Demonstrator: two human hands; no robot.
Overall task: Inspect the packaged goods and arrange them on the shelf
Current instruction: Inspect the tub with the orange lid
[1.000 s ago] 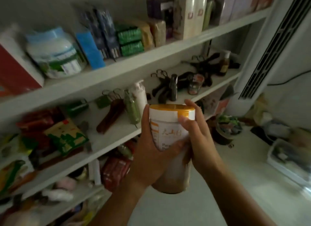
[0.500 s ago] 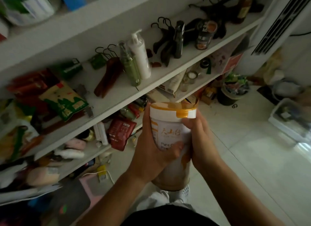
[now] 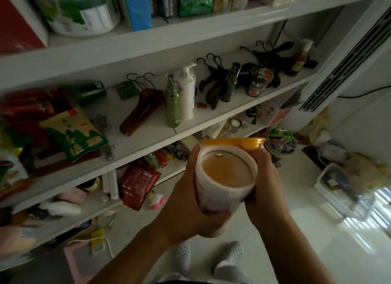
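I hold a white plastic canister (image 3: 213,199) in front of me, tilted so its mouth faces the camera. Its orange flip lid (image 3: 234,143) stands open at the far rim, and a foil seal with a small pull tab shows inside. My left hand (image 3: 188,203) grips the canister's left side and bottom. On the right side, my right hand (image 3: 264,188) wraps round the body just under the raised lid. The white shelf unit (image 3: 148,144) with packaged goods stands to my left and ahead.
The middle shelf carries a green snack bag (image 3: 74,133), wooden hangers (image 3: 139,110), a green bottle (image 3: 172,103), a white pump bottle (image 3: 187,93) and a dark can (image 3: 259,80). A red pouch (image 3: 137,182) sits lower down. A white tower fan (image 3: 347,57) and a bin (image 3: 338,186) stand right.
The orange lid has flipped open, baring the seal. The canister has tipped toward me while my view swung down, then partly back up.
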